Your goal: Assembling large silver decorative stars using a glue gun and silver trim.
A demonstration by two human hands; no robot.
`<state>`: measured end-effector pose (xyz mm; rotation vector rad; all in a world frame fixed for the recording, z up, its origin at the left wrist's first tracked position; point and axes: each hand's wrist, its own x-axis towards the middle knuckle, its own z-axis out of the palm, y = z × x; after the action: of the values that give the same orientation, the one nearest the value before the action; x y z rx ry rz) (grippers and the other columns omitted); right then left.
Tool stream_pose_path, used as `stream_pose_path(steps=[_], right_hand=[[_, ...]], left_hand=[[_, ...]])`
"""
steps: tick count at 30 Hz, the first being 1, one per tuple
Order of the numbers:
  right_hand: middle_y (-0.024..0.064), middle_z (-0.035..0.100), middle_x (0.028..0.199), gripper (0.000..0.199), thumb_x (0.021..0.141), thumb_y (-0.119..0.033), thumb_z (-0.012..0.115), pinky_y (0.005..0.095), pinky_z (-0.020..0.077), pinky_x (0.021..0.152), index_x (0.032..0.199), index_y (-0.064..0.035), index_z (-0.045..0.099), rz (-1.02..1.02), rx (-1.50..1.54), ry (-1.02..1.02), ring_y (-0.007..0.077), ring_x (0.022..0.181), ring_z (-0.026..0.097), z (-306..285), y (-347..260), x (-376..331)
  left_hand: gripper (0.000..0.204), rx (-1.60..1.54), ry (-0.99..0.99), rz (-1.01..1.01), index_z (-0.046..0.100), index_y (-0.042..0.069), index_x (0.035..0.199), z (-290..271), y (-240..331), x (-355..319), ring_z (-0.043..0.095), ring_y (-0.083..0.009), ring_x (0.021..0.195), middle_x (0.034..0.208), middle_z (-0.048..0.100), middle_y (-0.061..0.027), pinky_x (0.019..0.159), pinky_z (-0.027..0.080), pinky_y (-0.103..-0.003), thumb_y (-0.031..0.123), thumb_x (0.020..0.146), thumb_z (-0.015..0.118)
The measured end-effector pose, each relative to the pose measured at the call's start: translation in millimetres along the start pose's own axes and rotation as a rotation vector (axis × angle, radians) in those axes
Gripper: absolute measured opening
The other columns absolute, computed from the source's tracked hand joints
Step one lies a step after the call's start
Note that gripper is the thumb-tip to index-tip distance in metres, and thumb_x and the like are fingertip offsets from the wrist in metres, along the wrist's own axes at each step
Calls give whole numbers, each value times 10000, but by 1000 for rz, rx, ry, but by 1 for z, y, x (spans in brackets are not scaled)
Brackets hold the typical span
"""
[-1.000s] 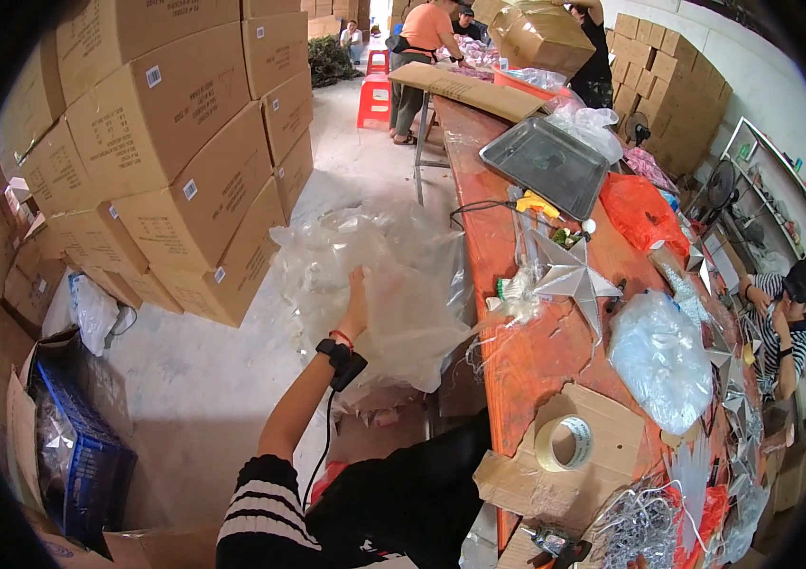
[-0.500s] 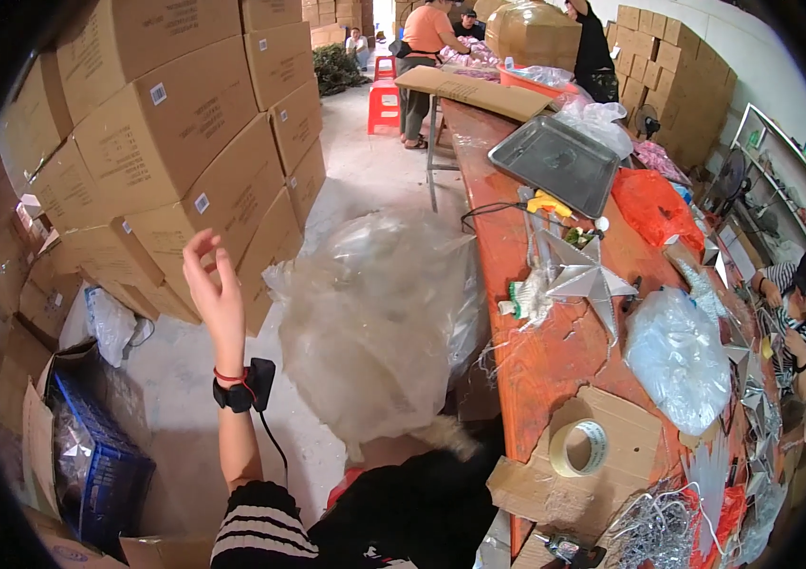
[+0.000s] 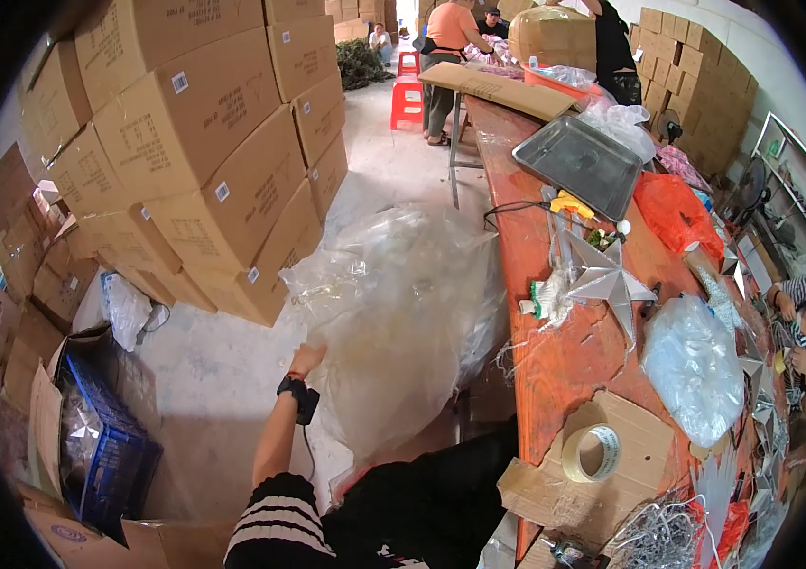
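Note:
A large clear plastic bag, cloudy and puffed up, stands in front of me between the box stack and the table. My left hand is at the bag's left side, its fingers curled in against the film and partly hidden. On that wrist are a red cord and a black band with a wired black device. My right hand does not show. Black cloth of my clothing lies below the bag. What the bag holds, if anything, is too cloudy to make out.
An orange-red table runs along the right, bearing a black tray, silver stars, a tape roll and a bluish plastic bag. Tall carton stacks and a blue crate stand left. Several people work beyond and at right.
My left hand, raised with its fingers apart, has come down and right to the plastic bag's side. The view has shifted slightly left. A blurred patch below the bag no longer shows.

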<state>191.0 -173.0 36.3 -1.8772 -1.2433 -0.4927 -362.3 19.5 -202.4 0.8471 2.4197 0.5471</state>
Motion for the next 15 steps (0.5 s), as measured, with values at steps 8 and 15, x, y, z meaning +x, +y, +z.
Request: stream_pose_path(steps=[8, 15], right_hand=[[89, 468, 656, 104, 877, -29, 429, 279, 343, 441, 867, 19, 521, -88, 17, -52, 161, 484, 407, 7, 2, 0], [111, 524, 729, 147, 870, -15, 423, 275, 378, 474, 891, 22, 564, -40, 86, -47, 176, 537, 460, 10, -6, -1]], left_hand=[[506, -696, -263, -22, 516, 31, 1005, 4, -16, -10, 539, -114, 667, 686, 508, -7, 599, 429, -264, 474, 764, 563], [482, -675, -544, 69, 471, 66, 1160, -43, 36, -28, 490, -70, 953, 1025, 535, -27, 764, 397, -255, 390, 811, 547]])
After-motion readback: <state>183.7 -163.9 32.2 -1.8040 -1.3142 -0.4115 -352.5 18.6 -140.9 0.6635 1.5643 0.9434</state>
